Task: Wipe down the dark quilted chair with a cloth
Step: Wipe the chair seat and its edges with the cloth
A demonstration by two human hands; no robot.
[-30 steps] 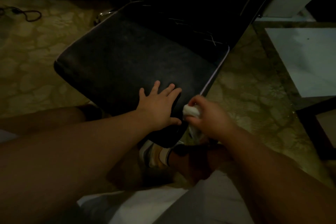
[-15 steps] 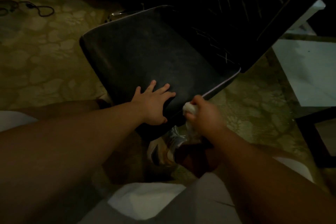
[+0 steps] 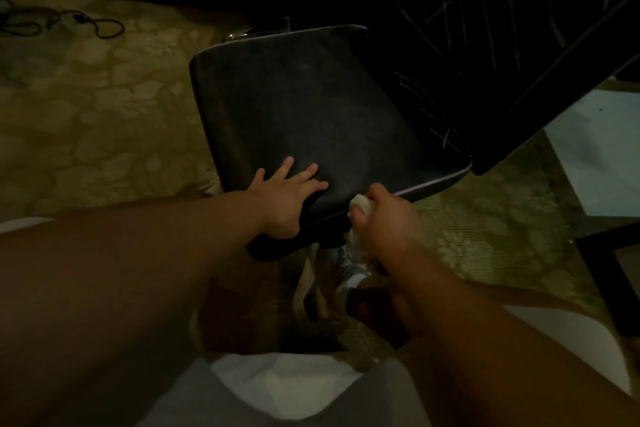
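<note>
Dark chair seat, two hands and a cloth at its near edge.

Floor (image 3: 104,121): patterned, open at 9 and 4 o'clock of the seat; cable (image 3: 69,22) lies at 10 o'clock. Chair (image 3: 311,121): dark seat central, quilted back rising at 1 o'clock, pale piping along the near-right edge. Left hand (image 3: 285,198): flat on the seat's near corner, fingers (image 3: 304,172) straight and spread. Right hand (image 3: 384,215): curled around white cloth (image 3: 362,204), pressed to the seat edge at 5 o'clock.

The right hand (image 3: 384,218) hides most of the cloth (image 3: 360,203), and the chair (image 3: 311,107) backrest runs off the top edge.
</note>
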